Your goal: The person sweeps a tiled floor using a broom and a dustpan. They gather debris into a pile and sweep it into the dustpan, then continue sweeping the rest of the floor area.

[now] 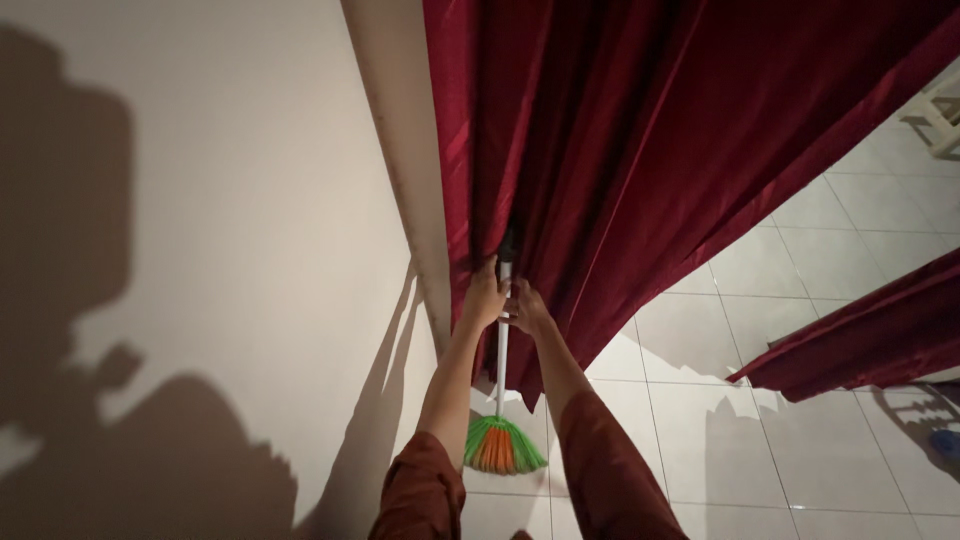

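Note:
A broom stands upright on the white tiled floor, its white handle rising against a dark red curtain. Its green and orange bristle head rests on the tiles between my forearms. My left hand grips the upper handle from the left. My right hand is closed on the handle just beside it, from the right. The top of the handle is dark and partly hidden in the curtain folds. Both arms wear rust-brown sleeves.
A pale wall fills the left, with a white door frame edge next to the curtain. A second red curtain panel hangs at the right. A white piece of furniture shows at the far upper right, a blue object low right.

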